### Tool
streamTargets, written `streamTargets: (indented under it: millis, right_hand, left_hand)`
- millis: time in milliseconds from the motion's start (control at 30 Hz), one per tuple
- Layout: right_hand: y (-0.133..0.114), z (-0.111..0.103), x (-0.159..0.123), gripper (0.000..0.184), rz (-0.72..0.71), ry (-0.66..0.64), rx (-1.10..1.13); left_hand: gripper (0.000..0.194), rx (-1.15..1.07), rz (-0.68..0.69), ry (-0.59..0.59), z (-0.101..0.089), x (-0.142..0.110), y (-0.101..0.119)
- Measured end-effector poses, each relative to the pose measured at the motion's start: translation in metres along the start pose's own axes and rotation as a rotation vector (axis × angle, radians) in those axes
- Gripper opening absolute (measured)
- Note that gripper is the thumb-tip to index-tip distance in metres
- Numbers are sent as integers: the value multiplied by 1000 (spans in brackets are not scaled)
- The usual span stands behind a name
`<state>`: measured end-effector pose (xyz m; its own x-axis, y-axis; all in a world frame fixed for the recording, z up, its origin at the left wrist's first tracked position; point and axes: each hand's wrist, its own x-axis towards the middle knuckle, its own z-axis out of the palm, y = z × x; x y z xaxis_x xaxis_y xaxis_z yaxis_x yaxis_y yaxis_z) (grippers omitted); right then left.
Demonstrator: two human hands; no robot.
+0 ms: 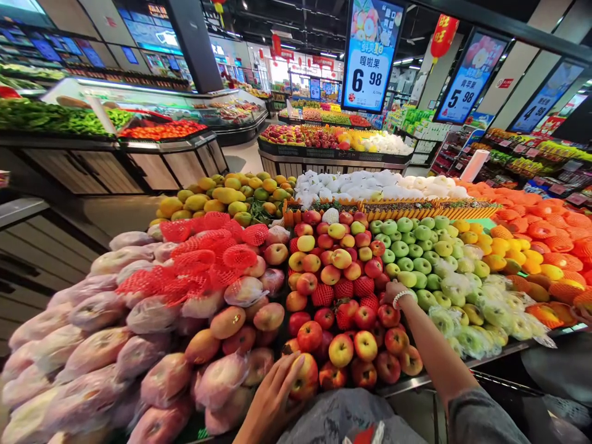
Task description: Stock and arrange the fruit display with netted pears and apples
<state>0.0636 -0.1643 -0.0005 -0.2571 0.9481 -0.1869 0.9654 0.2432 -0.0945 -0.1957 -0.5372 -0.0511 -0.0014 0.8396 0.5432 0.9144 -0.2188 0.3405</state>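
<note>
My left hand (274, 387) is at the near edge of the display, its fingers curved round the side of a red-and-yellow apple (306, 373). Reaching farther in, my right hand (394, 292) has its fingers bent down at the border of the red apples and the green apples (422, 265). A pale beaded bracelet (403, 297) circles that wrist. What the right fingertips grip is hidden. Between both hands lie loose red apples (365, 317), a few in red foam nets (343, 288).
Large bagged pinkish fruits (99, 345) fill the left side, with empty-looking red foam nets (208, 256) on top. White-wrapped fruit (342, 185) lies behind an orange divider (407, 209). Oranges (513, 253) are at right, where another person's hand (583, 303) shows. Price screens (370, 58) hang overhead.
</note>
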Motion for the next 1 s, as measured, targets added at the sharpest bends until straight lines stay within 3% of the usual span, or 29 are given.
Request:
streamTargets:
  millis: [100,233,367,467,600,700,867,1000]
  right_hand:
    - [3,0,-7,45,17,-5,-14]
    - [11,2,-21,42,32,34,18]
    - [17,4,-32,40,47,87,74]
    - [23,8,-40,39,60,143,116]
    - [32,19,-54,42,48,307,276]
    - [34,29,-64,48,41,459,537]
    - [34,40,-75,60,83,548,865]
    - [37,44,-76,64,173,602,1069]
  left_hand:
    - [66,-64,49,57,-1,37,8]
    - [65,-188,43,79,5,111,17]
    - [63,-374,-42,-5,32,189,33]
    - [64,-486,-120,-143,60,226,49]
    - [64,-513,-202,-235,85,232,63]
    - [64,-477,-266,-189,95,219,64]
    - [66,-444,-316,-99,114,213,70]
    - [73,-315,-266,-269,129,236,79]
